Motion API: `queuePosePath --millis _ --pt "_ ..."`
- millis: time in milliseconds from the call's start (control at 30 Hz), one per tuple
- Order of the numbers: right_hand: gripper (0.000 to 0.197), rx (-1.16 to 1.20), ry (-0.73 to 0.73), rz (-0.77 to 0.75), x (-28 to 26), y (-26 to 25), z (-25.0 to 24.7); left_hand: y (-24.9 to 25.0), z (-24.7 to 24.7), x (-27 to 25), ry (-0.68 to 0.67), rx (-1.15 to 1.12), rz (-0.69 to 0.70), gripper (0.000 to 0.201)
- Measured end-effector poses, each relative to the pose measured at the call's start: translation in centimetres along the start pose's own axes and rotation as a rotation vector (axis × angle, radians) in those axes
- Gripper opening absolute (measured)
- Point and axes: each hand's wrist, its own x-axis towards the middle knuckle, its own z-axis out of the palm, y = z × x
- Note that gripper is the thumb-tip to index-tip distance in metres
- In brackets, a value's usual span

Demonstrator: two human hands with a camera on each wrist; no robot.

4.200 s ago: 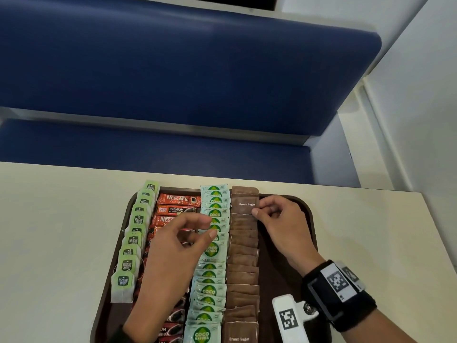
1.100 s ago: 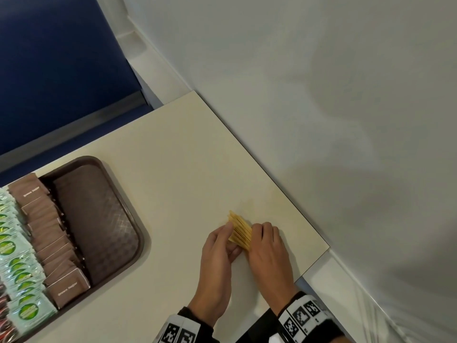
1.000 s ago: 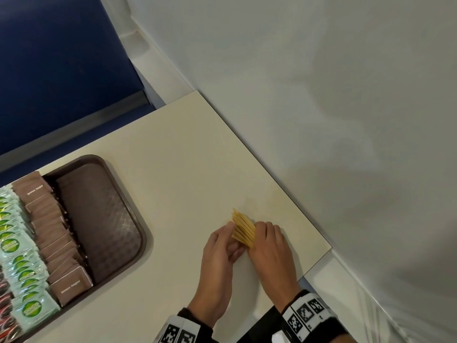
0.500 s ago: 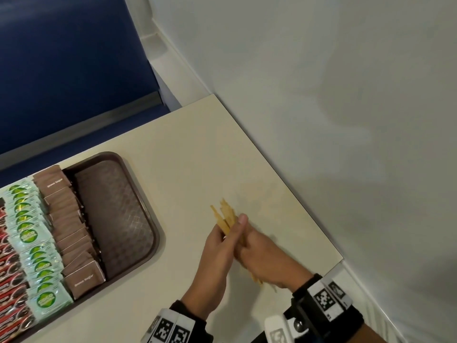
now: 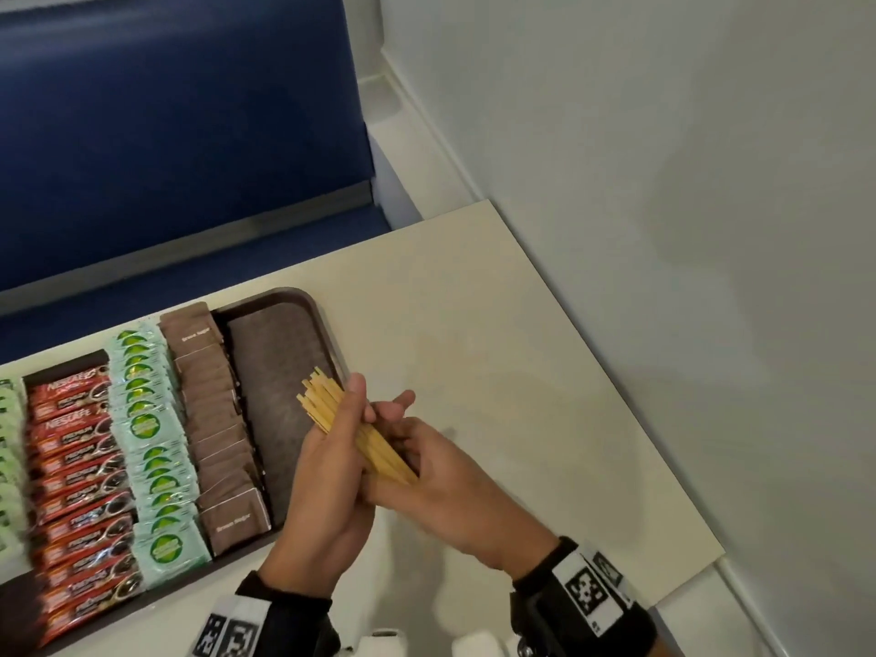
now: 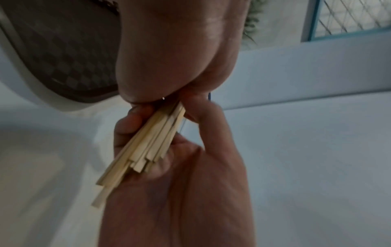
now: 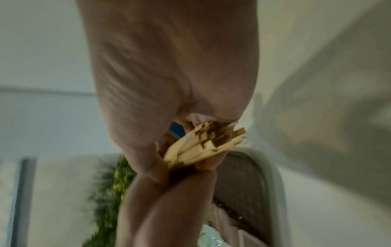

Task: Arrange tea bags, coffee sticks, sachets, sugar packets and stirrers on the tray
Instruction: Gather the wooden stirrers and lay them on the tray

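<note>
A bundle of thin wooden stirrers (image 5: 346, 426) is held between both hands, just above the right edge of the brown tray (image 5: 279, 353). My left hand (image 5: 332, 457) grips the bundle's upper half, and my right hand (image 5: 426, 476) holds its lower end from underneath. The left wrist view shows the stirrers (image 6: 143, 147) fanned between the fingers; the right wrist view shows their ends (image 7: 203, 143). On the tray lie columns of brown sugar packets (image 5: 213, 419), green sachets (image 5: 151, 443), red coffee sticks (image 5: 76, 471) and pale green tea bags (image 5: 7, 443). The tray's rightmost strip is bare.
The cream table (image 5: 497, 372) runs right to a white wall (image 5: 663, 230). A blue bench seat (image 5: 166, 135) stands behind the table.
Both hands lifted the stirrers off the table near its right corner and carried them left to the tray's right edge. Before that they were straightening packets on the tray.
</note>
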Motion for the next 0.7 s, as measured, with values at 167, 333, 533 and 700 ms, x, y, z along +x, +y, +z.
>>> queuePosePath --millis 167,333,533,700 --pt "0.047 0.528 0.003 0.082 1.2 -1.1 0.8 2.9 -2.4 0.7 0.070 -0.163 0.014 0.040" --pt "0.061 0.856 0.139 0.260 3.0 -0.7 4.5 4.1 -2.9 0.7 0.135 -0.169 0.181 0.042" --pt "0.072 1.137 0.122 0.347 4.9 -1.5 7.6 5.6 -3.9 0.0 0.103 -0.030 0.422 0.040" --pt "0.075 1.146 0.081 0.363 6.4 -2.4 9.5 6.3 -5.7 -0.3 0.073 0.053 0.478 0.038"
